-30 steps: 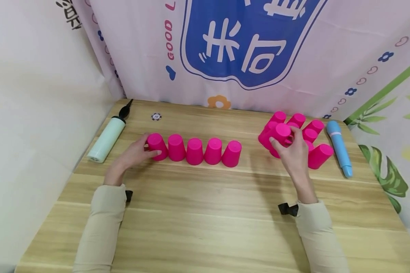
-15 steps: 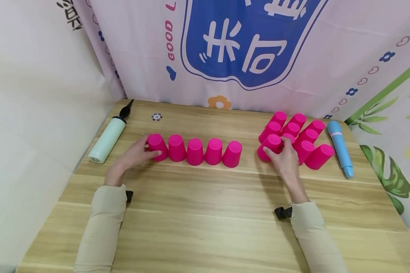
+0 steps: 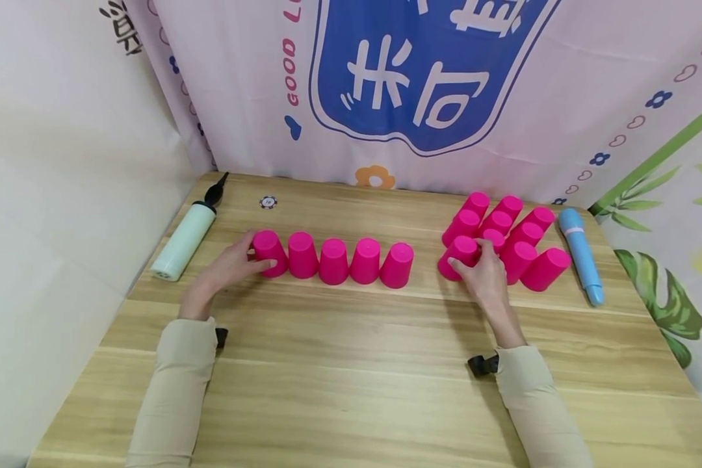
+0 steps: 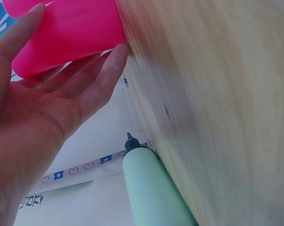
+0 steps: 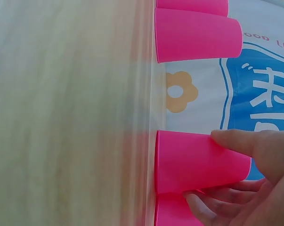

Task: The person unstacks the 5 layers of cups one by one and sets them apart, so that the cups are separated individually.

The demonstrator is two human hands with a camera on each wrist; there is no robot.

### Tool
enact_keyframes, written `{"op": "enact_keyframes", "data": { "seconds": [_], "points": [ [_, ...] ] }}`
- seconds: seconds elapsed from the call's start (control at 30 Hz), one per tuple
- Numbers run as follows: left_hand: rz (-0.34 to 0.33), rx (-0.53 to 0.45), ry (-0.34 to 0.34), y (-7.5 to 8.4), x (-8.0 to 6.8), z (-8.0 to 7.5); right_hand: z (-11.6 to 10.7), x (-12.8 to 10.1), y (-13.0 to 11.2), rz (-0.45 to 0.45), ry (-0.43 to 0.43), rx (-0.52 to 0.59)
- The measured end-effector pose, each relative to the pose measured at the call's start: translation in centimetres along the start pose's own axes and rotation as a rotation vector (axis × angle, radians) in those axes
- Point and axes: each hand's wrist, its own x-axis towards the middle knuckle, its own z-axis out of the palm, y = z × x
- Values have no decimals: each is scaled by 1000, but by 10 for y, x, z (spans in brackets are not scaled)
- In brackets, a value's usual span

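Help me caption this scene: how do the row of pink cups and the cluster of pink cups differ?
The row is a single line of five cups; the cluster stands several cups deep. The left hand holds the row's left-end cup; the right hand holds the cluster's front-left cup. The row is nearer the mint-green pump, the cluster nearer the blue stick. Both consist of pink cups standing upside down.
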Motion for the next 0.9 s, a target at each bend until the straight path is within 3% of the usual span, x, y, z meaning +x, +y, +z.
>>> {"op": "enact_keyframes", "data": {
  "seconds": [0.27,0.43,0.5,0.57,0.7,0.8,0.9],
  "points": [
    [-8,8,-10,-3,-2,2,2,-5,0,-39,19,-19],
    [-3,0,-12,-3,-2,3,-7,-17,-23,-166,169,-34],
    [-2,-3,-9,-1,-2,2,-7,-19,-36,-233,185,5],
    [-3,-1,-5,0,-2,1,-1,-19,-47,-302,134,85],
    [1,7,-11,1,-1,0,19,-22,-63,-341,-98,233],
    [4,7,-9,0,0,0,35,-26,-72,-308,-214,220],
    [8,1,-5,0,-1,0,46,-27,-77,-300,-221,129]
  ]
}}
